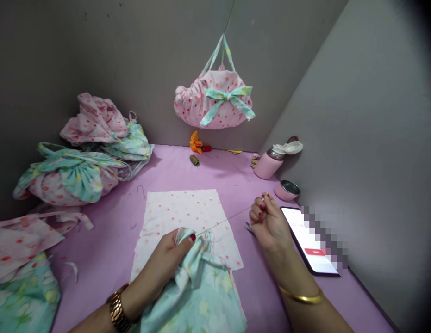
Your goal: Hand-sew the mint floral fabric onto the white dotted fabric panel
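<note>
Head view: left hand [170,254] pinches floral cloth [204,296] over the dotted panel [182,208], right hand [271,224], right of that panel, clasps taut thread [226,220]; stitching looks underway, uncut, amount left unclear.

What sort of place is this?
Probably a sewing station: thread runs taut from floral cloth in the left hand to the right hand, a spool lies on the table, and a fabric bag hangs above.

I see a coppery linked wristband [118,309] at seven o'clock; a smooth golden bangle [302,299] at five; red-painted fingernails [192,237].
</note>
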### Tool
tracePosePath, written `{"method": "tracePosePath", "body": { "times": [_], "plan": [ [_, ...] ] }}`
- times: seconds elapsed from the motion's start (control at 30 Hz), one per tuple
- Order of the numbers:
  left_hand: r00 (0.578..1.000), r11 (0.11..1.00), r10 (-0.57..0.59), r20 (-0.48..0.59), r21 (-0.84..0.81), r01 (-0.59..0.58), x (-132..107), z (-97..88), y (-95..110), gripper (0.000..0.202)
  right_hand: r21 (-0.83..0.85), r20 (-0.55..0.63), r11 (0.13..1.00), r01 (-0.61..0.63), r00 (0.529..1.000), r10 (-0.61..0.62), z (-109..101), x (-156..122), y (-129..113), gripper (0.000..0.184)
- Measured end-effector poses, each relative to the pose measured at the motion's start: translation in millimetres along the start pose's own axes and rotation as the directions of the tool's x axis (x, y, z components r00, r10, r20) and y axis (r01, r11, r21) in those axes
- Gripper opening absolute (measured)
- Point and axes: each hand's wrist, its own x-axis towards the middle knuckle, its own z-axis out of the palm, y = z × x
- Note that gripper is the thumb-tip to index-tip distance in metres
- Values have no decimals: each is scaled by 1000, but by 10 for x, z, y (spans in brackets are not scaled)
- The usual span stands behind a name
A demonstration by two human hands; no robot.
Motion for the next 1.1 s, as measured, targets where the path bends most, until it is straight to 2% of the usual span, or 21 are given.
{"method": "tracePosePath", "body": {
  "times": [0.07, 0.13, 0.2, 0.3, 0.4, 0.47, 0.5, 0.53, 0.57, 0.6, 0.63, 0.67, 0.7, 0.73, 0.77, 0.8, 0.83, 0.87, 0.9, 0.97, 1.1],
  "plan": [
    [1000, 1000, -4, -15, -9, 3, -1, 3, 1, 27, 42, -118, 991, 127, 986, -122, -108, 117, -89, 24],
    [1000, 1000, -8, -24, -17, 8, -4, 7, 3, 26, 40, -212, 956, 292, 937, -278, -190, 182, -156, 20],
    [1000, 1000, -5, -30, -18, 4, -8, 11, 8, 26, -3, -253, 884, 468, 855, -453, -242, 199, -206, 16],
    [999, 1000, 0, -40, -8, -1, -13, 16, 18, 27, -100, -275, 735, 671, 691, -668, -271, 183, -263, 12],
    [999, 1000, -1, -37, 4, 1, -17, 22, 25, 28, -217, -311, 612, 760, 541, -781, -269, 188, -300, 13],
    [999, 1000, -1, -36, 5, 1, -19, 25, 25, 28, -278, -321, 559, 781, 473, -821, -258, 208, -303, 11],
    [999, 1000, 0, -40, 5, 0, -20, 26, 24, 29, -295, -319, 544, 786, 455, -831, -248, 214, -293, 10],
    [999, 1000, 3, -47, 2, -3, -21, 25, 23, 29, -309, -307, 547, 778, 463, -832, -233, 209, -272, 8],
    [999, 1000, 4, -50, -2, -4, -21, 25, 21, 29, -326, -278, 569, 755, 499, -821, -212, 191, -237, 8],
    [999, 1000, 3, -50, -7, -4, -20, 23, 20, 29, -351, -219, 615, 706, 576, -787, -183, 157, -188, 8],
    [999, 1000, 4, -45, -13, -4, -19, 21, 19, 29, -389, -119, 678, 623, 696, -708, -147, 105, -122, 8],
    [999, 1000, 5, -36, -21, -6, -17, 18, 18, 29, -443, 9, 738, 509, 826, -564, -104, 37, -43, 7],
    [1000, 1000, 4, -25, -28, -5, -15, 15, 17, 29, -518, 142, 770, 373, 925, -352, -55, -41, 46, 7],
    [1000, 999, 5, -17, -35, -6, -13, 12, 17, 28, -590, 268, 770, 244, 958, -99, -4, -123, 140, 8],
    [1000, 999, 10, -14, -42, -11, -10, 9, 17, 28, -639, 336, 754, 151, 937, 98, 46, -203, 232, 12],
    [1000, 999, 17, -14, -49, -17, -8, 6, 18, 27, -678, 380, 730, 87, 891, 247, 92, -274, 315, 15],
    [1000, 998, 21, -15, -53, -21, -5, 4, 18, 27, -700, 423, 711, 65, 841, 339, 130, -332, 384, 15],
    [999, 998, 25, -21, -59, -26, -4, 2, 18, 26, -712, 453, 699, 69, 806, 382, 159, -373, 436, 14],
    [999, 997, 27, -28, -67, -29, -2, 1, 18, 26, -716, 482, 693, 90, 782, 396, 178, -398, 470, 14],
    [999, 996, 26, -46, -90, -30, 0, -1, 14, 26, -718, 517, 681, 144, 766, 382, 190, -409, 491, 18],
    [997, 993, 24, -74, -115, -33, 2, -2, 1, 24, -735, 521, 638, 231, 795, 312, 183, -387, 443, 15]
  ]
}}
